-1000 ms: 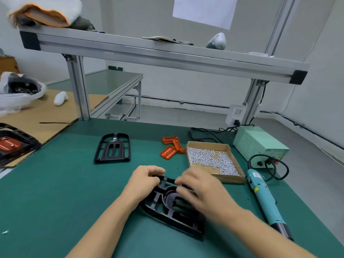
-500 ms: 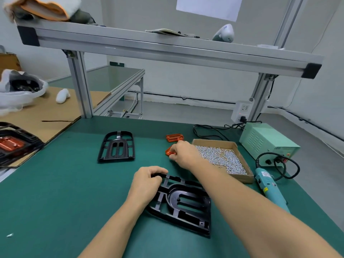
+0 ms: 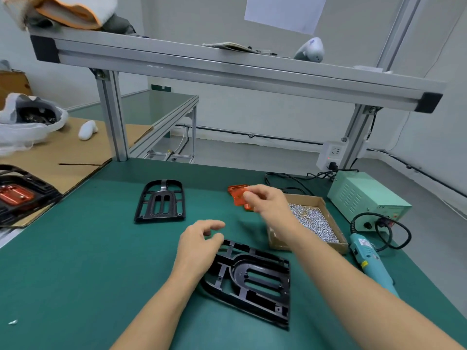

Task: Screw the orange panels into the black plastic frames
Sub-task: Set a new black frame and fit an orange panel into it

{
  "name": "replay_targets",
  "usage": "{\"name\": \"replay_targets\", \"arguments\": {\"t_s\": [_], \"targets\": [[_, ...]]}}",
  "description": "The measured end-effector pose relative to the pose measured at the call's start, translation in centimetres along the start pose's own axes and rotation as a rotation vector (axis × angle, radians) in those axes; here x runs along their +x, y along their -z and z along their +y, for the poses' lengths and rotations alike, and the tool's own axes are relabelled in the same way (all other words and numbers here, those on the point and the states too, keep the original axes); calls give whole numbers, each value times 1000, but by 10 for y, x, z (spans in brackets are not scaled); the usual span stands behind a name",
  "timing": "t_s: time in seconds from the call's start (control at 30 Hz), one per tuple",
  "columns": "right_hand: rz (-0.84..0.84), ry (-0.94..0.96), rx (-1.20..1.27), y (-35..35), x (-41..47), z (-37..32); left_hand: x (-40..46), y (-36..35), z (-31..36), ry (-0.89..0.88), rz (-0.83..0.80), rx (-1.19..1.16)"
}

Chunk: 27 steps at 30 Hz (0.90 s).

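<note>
A black plastic frame (image 3: 255,281) lies on the green mat in front of me. My left hand (image 3: 199,246) hovers at its far-left corner with fingers loosely curled, holding nothing. My right hand (image 3: 269,202) pinches an orange panel (image 3: 237,194) and holds it a little above the mat, left of the screw box. More orange shows just under that hand; I cannot tell if it is a separate panel. A second black frame (image 3: 160,200) lies farther back on the left.
A cardboard box of silver screws (image 3: 313,221) sits right of my right hand. A teal electric screwdriver (image 3: 371,263) lies at the right edge, cabled to a pale green power unit (image 3: 366,195). Finished frames with orange panels (image 3: 17,195) rest on cardboard at left.
My right hand went from the near frame to the orange panels, pinched one and lifted it. My left hand let go of the frame's corner and opened slightly.
</note>
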State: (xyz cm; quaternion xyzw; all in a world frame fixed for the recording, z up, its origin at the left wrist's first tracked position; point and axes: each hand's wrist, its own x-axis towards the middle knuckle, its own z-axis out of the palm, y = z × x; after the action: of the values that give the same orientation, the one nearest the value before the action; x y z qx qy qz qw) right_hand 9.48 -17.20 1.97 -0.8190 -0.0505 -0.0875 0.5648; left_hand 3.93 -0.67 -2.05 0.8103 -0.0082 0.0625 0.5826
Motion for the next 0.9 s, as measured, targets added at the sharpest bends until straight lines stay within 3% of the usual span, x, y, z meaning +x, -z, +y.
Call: {"name": "replay_targets", "arguments": {"t_s": [0.1, 0.2, 0.73, 0.9], "targets": [[-132, -217, 564, 26, -29, -10, -1, 3, 9, -46, 58, -201], [-202, -321, 767, 42, -52, -10, -8, 1, 21, -42, -29, -379], [-251, -366, 861, 69, -89, -6, -18, -6, 45, -50, -279, -728], [-250, -330, 751, 78, -91, -6, -13, -8, 46, -52, -316, -663]]}}
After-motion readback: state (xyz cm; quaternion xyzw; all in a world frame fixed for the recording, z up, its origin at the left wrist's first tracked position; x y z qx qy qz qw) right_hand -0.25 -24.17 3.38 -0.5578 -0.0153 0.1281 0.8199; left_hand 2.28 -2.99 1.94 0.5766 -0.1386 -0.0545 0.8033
